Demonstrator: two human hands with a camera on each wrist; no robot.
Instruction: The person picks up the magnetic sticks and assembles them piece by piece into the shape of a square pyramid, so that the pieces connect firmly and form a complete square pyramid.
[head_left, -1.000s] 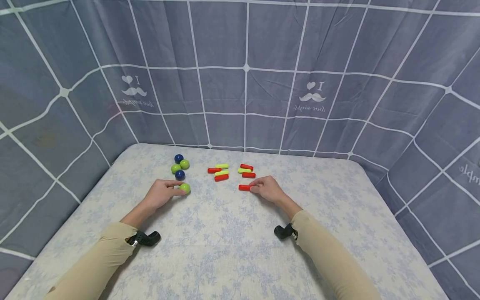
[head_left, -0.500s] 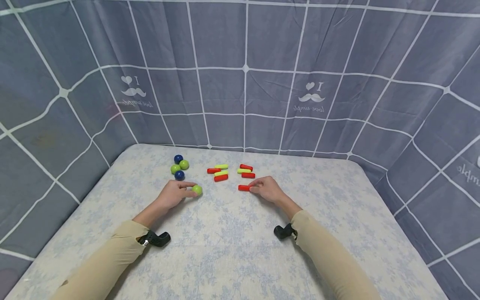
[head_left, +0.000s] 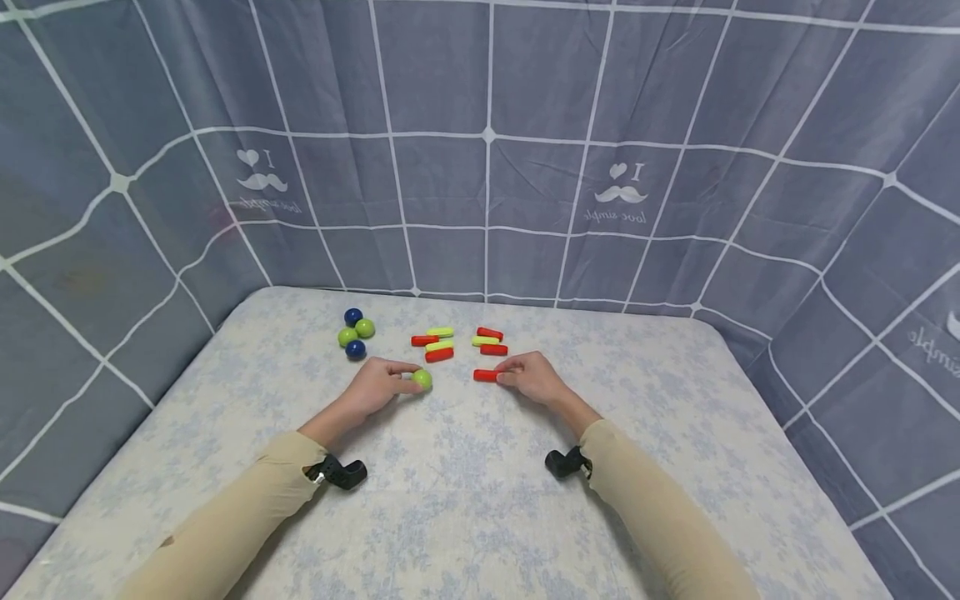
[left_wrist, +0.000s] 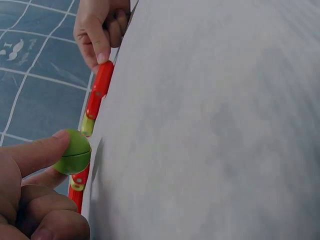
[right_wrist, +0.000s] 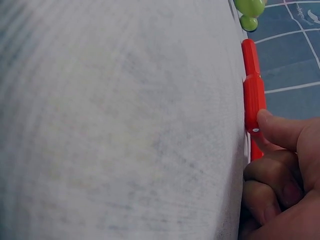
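My left hand [head_left: 378, 385] pinches a green ball [head_left: 422, 380] between thumb and fingers, low over the table. A thin seam crosses that ball [left_wrist: 74, 155] in the left wrist view; whether it touches the cloth I cannot tell. Off to the right, my right hand [head_left: 536, 377] pinches the right end of a short red stick [head_left: 486, 376] that points left. Seen from the right wrist, this red stick [right_wrist: 254, 102] has ridged sides and a small pale dot at its end. The fingertips behind it are partly hidden.
Red and yellow-green sticks lie in two groups, one left of centre [head_left: 439, 355] and one right [head_left: 493, 350]. Blue balls [head_left: 356, 350] and green balls [head_left: 365, 327] cluster at the back left. A grey checked curtain [head_left: 450, 183] hangs behind the patterned tablecloth [head_left: 465, 483].
My left hand has carried the green ball rightward, away from the ball cluster and to just in front of the left stick group. The right hand and its red stick have stayed nearly still.
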